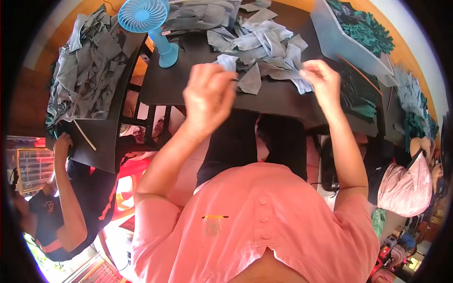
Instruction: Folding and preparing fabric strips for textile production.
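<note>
My left hand (207, 96) is raised over the near side of the dark table, its fingers curled closed and slightly blurred. A light blue fabric piece (227, 62) shows right beside its knuckles; whether the fingers hold it cannot be told. Across from it, my right hand (323, 84) has thumb and fingers pressed together at the right side of a loose pile of grey-blue fabric pieces (269, 40). What sits in that pinch, if anything, is too small to make out. A pale strip of cloth (302, 86) lies just left of the right hand.
A blue fan (165, 47) stands at the table's back left. At the back right is a translucent bin (330, 33) of green pieces, with dark green cloth (356, 94) below it. Another person (66, 198) sits left by a cloth heap (92, 66); someone in pink (406, 188) is at right.
</note>
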{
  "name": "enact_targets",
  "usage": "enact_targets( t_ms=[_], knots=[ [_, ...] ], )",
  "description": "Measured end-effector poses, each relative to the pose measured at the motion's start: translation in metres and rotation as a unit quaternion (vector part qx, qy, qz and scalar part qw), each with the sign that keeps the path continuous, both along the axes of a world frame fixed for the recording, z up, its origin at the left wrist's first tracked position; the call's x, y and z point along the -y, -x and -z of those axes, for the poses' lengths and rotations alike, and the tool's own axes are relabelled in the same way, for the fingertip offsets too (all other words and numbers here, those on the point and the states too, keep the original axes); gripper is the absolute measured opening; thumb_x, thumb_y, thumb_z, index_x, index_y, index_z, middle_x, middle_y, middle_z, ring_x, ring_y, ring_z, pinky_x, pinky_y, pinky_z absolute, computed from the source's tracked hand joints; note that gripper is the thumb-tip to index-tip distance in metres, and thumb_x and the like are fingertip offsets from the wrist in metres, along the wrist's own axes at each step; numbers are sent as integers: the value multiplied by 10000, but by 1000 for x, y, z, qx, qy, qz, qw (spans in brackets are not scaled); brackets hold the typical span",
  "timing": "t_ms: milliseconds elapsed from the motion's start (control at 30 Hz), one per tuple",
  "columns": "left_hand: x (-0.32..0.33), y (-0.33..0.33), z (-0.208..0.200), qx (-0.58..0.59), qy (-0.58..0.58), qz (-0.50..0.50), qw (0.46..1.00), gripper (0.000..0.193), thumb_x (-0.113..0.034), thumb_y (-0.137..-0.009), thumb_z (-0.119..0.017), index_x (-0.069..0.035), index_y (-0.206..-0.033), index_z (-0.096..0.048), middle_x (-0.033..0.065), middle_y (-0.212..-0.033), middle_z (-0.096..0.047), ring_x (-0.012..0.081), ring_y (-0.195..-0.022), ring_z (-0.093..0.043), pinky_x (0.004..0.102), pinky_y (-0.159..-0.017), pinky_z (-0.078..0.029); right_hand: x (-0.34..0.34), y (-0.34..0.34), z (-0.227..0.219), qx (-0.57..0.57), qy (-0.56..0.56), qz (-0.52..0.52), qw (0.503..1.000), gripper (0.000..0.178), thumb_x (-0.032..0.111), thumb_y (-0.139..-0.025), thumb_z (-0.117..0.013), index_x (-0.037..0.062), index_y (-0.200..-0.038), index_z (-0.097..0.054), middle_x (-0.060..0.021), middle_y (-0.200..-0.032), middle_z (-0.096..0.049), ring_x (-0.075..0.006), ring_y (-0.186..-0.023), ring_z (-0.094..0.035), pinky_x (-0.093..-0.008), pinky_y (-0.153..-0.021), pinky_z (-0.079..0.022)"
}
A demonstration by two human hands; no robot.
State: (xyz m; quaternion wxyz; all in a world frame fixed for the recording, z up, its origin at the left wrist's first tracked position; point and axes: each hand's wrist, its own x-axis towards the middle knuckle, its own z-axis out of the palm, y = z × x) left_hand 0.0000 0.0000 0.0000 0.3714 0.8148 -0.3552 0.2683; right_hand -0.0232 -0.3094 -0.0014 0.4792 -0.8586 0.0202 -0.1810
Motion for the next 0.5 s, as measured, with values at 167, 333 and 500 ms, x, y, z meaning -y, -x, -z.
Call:
enact_targets(
  t_ms=[167, 333, 500],
  knots=[
    [55, -29, -4, 45, -185, 96, 977, 265, -212, -763, -725, -81, -986, -668, 80, -1042, -607, 293, -996, -542, 406, -863, -447, -35, 25, 8, 169, 280, -3, 945, 179, 151, -721, -738, 95, -879, -674, -50, -895, -625, -270, -898, -618, -383, -770, -494],
    [59, -58, -20, 167, -145, -55, 974, 146, -152, -728, -729, -77, -836, -665, 28, -884, -630, 273, -883, -560, 375, -726, -427, 2, 51, 15, 176, 204, 14, 963, 184, 109, -705, -750, 75, -865, -664, -53, -891, -637, -256, -862, -624, -352, -745, -493],
    [136, -57, -22, 108, -64, 45, 991, 121, -113, -756, -658, -45, -853, -630, 98, -846, -610, 313, -805, -587, 426, -668, -487, 1, 48, 24, 187, 198, 22, 962, 180, 140, -694, -760, 75, -833, -665, -52, -850, -636, -255, -841, -619, -361, -728, -492]
  ],
)
